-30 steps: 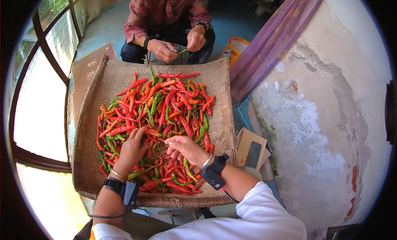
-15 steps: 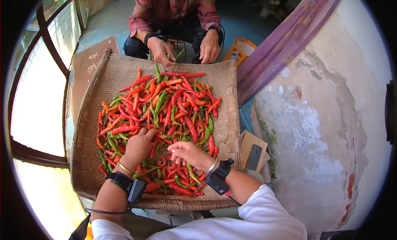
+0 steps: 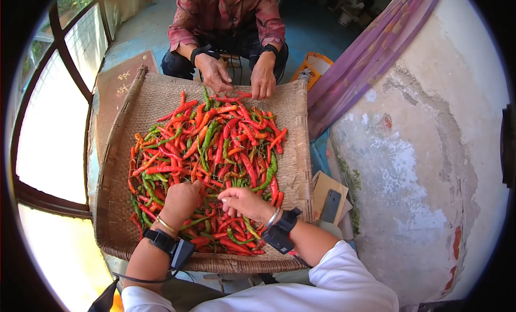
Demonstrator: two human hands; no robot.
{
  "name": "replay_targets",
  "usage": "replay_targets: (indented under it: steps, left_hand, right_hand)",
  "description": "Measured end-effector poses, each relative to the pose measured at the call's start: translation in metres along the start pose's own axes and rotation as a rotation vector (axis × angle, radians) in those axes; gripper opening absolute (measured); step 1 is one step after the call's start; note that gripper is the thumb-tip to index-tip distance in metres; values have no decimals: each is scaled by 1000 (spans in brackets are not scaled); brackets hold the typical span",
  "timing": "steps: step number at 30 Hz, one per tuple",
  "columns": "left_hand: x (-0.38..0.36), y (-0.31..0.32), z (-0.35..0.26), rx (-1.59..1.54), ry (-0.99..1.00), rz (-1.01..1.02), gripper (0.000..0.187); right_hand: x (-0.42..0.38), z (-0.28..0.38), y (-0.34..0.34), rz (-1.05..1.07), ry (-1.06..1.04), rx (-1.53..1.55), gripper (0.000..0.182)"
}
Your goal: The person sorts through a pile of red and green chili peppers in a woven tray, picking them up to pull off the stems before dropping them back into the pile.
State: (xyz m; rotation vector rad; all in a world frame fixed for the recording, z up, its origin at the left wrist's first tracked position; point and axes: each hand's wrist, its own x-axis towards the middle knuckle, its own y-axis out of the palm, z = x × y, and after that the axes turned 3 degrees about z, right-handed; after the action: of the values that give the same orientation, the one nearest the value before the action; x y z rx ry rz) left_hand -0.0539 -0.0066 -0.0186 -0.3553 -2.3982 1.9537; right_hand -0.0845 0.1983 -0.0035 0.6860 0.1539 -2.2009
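Observation:
My left hand (image 3: 181, 204) is closed low over the pile of red, orange and green chili peppers (image 3: 215, 134). An orange-red chili pepper (image 3: 194, 172) pokes out at its fingertips, and the grip itself is partly hidden. Just to the right, my right hand (image 3: 247, 203) hovers over the near part of the pile with its fingers curled in and its thumb pointing left. What those fingers hold, if anything, is hidden. The peppers lie in a wide woven basket tray (image 3: 293, 167) with raised sides.
Across the tray a person in a red patterned shirt (image 3: 226, 16) holds a red chili pepper (image 3: 236, 97) between both hands. A phone (image 3: 330, 205) lies on cardboard at the right, beside the worn wall (image 3: 408, 194). A purple curtain (image 3: 355, 59) hangs there; windows (image 3: 48, 134) stand left.
My left hand has drawn back toward me and its fingers have closed. My right hand has barely moved. The other person's hands now hold a red chili pepper instead of a green one.

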Motion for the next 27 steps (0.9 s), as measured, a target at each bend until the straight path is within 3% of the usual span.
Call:
replay_targets:
  steps: [5, 7, 16, 22, 25, 27]
  left_hand:
    - [-25, -20, -21, -45, 48, -28, 16]
    - [-37, -22, -28, -59, 94, -22, 17]
    - [-57, -42, -46, -143, 70, 59, 23]
    - [-56, -57, -41, -160, 74, 64, 18]
    - [-55, -63, -36, -270, 14, -123, 14]
    - [-54, -65, -32, -395, 19, -304, 22]
  right_hand:
    - [0, -1, 8, 34, -75, -64, 30]
    - [0, -3, 11, 95, -255, -171, 31]
    - [-4, -6, 20, 109, -306, -260, 28]
    - [-12, 10, 4, 0, -435, -757, 19]
    - [-21, 29, -18, -95, -313, -701, 19]
    - [-23, 31, -33, -181, -265, -203, 20]
